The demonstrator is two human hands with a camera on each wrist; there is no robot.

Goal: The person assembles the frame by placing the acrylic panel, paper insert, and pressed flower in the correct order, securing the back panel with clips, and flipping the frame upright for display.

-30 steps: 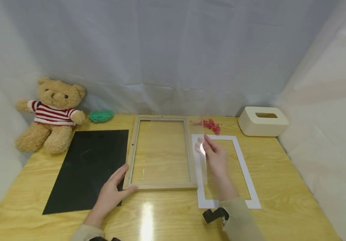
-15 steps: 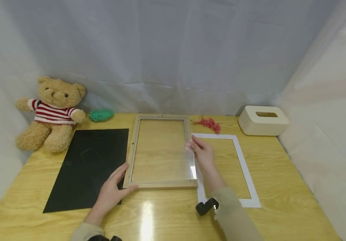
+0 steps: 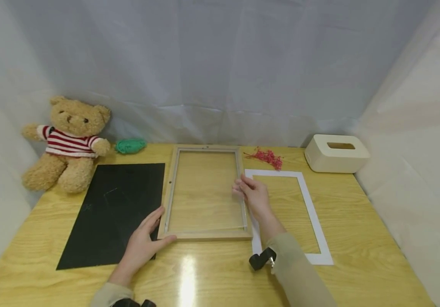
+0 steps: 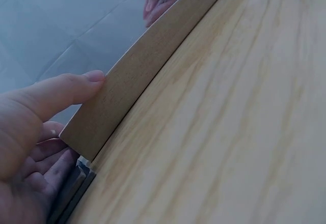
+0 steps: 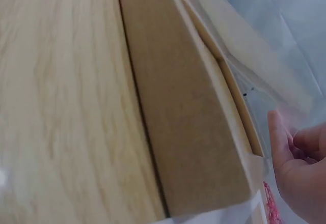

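A wooden picture frame [image 3: 207, 235] lies flat at the middle of the table. My left hand [image 3: 142, 244] holds its near left corner, thumb against the near side and fingers along the left side; the left wrist view shows the thumb [image 4: 66, 91] on the wood. Over the frame's right side, my right hand [image 3: 257, 198] pinches the right edge of a clear sheet [image 5: 260, 63]. The sheet lies over the frame opening, its right edge held slightly raised in the right wrist view. Its exact outline is hard to make out.
A black backing board [image 3: 116, 213] lies left of the frame, partly under my left hand. A white mat border [image 3: 312, 217] lies to the right. Behind are pink dried flowers [image 3: 267, 157], a tissue box [image 3: 336, 160], a green bundle [image 3: 130, 146] and a teddy bear [image 3: 70, 145].
My right hand has moved left with the clear sheet, from above the white mat border to the frame's right side, and the sheet has come over the opening. The left hand has stayed put.
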